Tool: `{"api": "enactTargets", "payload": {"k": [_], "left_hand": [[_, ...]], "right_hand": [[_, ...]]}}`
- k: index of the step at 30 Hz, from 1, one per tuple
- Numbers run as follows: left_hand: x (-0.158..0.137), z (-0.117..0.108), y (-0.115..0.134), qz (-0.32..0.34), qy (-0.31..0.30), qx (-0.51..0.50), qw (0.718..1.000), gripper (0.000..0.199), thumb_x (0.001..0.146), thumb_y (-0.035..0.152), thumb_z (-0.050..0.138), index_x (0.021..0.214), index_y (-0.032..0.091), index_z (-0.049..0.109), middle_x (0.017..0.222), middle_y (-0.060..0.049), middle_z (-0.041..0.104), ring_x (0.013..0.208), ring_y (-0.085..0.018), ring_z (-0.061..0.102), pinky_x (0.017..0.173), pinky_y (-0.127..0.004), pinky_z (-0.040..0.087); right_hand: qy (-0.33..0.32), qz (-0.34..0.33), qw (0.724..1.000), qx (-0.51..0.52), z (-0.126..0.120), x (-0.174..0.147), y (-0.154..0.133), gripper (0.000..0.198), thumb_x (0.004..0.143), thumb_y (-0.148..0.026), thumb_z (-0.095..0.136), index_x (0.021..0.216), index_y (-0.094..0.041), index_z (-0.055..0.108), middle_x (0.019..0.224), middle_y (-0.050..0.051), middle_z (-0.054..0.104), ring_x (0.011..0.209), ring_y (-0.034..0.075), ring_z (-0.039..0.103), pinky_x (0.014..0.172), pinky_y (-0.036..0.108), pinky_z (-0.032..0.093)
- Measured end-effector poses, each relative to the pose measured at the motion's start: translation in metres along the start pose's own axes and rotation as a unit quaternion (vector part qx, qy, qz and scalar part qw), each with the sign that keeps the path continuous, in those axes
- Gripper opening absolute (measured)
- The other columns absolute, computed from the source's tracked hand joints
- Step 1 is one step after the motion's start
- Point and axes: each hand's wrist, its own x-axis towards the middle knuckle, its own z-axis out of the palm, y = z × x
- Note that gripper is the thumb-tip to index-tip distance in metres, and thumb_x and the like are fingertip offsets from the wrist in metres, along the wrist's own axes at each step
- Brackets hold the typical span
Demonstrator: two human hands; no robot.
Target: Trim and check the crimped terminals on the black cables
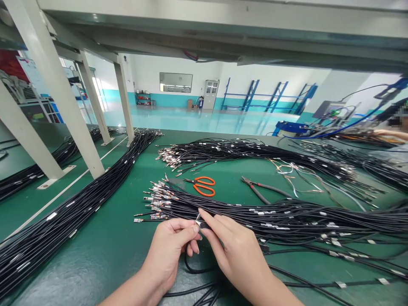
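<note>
Over the near edge of the bench, my left hand [170, 244] is closed in a pinch on the end of a black cable [193, 270], which loops down below the fingers. My right hand [237, 244] meets it at the fingertips, its thumb and forefinger closed around a small dark piece with a shiny metal tip [198, 217]. What this piece is stays mostly hidden by the fingers. Just behind both hands lies a thick bundle of black cables [223, 208], its metal terminals fanned out at the left and white labels along its length.
Orange-handled scissors [204, 186] and open pliers [261, 189] lie behind the bundle. Another cable bundle [242, 148] runs farther back, beside loose stripped wires [296, 170]. A long bundle [105, 182] passes on the left near metal posts [63, 85]. A shelf beam [223, 34] hangs overhead.
</note>
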Motion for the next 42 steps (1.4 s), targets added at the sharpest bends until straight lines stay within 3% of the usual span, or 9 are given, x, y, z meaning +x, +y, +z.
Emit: {"api": "enactTargets", "payload": {"k": [24,30,42], "left_hand": [[-0.001,0.003,-0.004,0.018,0.022,0.049,0.998,0.012,0.065,0.021,0.064,0.064,0.010,0.064,0.056,-0.003,0.058,0.044,-0.006,0.045,0.042,-0.017,0.032],[-0.002,0.005,-0.003,0.026,0.030,0.091,0.995,0.014,0.065,0.023,0.063,0.061,0.010,0.063,0.048,0.000,0.054,0.042,-0.006,0.043,0.042,-0.017,0.032],[-0.004,0.006,-0.004,0.030,0.041,0.112,0.992,0.015,0.066,0.025,0.063,0.066,0.010,0.064,0.049,0.000,0.054,0.043,-0.006,0.043,0.042,-0.017,0.032]], "right_hand": [[-0.026,0.058,0.998,0.015,-0.002,0.000,-0.001,0.032,0.083,-0.017,0.043,0.113,-0.018,0.054,0.085,0.005,0.064,0.076,0.019,0.059,0.067,0.031,0.048],[-0.040,0.066,0.997,0.019,-0.003,0.000,-0.002,0.034,0.083,-0.017,0.043,0.115,-0.016,0.053,0.088,0.005,0.064,0.077,0.019,0.059,0.066,0.032,0.047],[-0.042,0.067,0.996,0.045,-0.009,0.001,-0.001,0.032,0.082,-0.016,0.043,0.112,-0.017,0.055,0.081,0.005,0.065,0.073,0.017,0.059,0.062,0.026,0.044]]}}
